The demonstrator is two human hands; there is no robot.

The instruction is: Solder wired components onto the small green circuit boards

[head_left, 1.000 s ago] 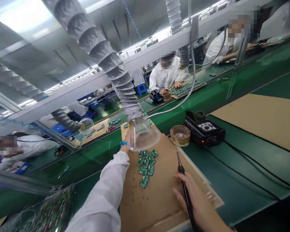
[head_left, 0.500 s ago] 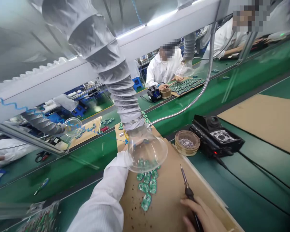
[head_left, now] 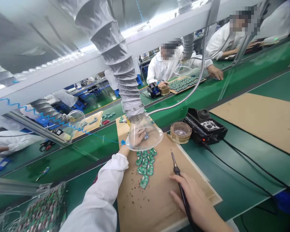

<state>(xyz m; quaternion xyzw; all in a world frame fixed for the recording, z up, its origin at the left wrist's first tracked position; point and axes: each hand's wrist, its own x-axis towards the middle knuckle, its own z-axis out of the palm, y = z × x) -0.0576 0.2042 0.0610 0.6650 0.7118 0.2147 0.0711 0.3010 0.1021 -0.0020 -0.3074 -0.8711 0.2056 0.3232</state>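
Note:
My left hand (head_left: 136, 138) reaches forward under the clear funnel hood (head_left: 145, 133) of the grey fume hose (head_left: 116, 54), its fingers curled on the hood's rim. My right hand (head_left: 195, 201) grips a black soldering iron (head_left: 177, 174), tip pointing away over the brown board (head_left: 159, 196). Several small green circuit boards (head_left: 145, 164) lie in a cluster on the board, between my hands, just below the hood.
A round tin of tip cleaner (head_left: 180, 132) and a black soldering station (head_left: 205, 125) sit right of the board on the green bench (head_left: 244, 167). A heap of wired boards (head_left: 43, 211) lies at lower left. Other people in white coats (head_left: 166, 67) work across the line.
The view shifted. My left hand moved from beside the hood to under it, gripping its rim. My right hand with the iron rose slightly into view.

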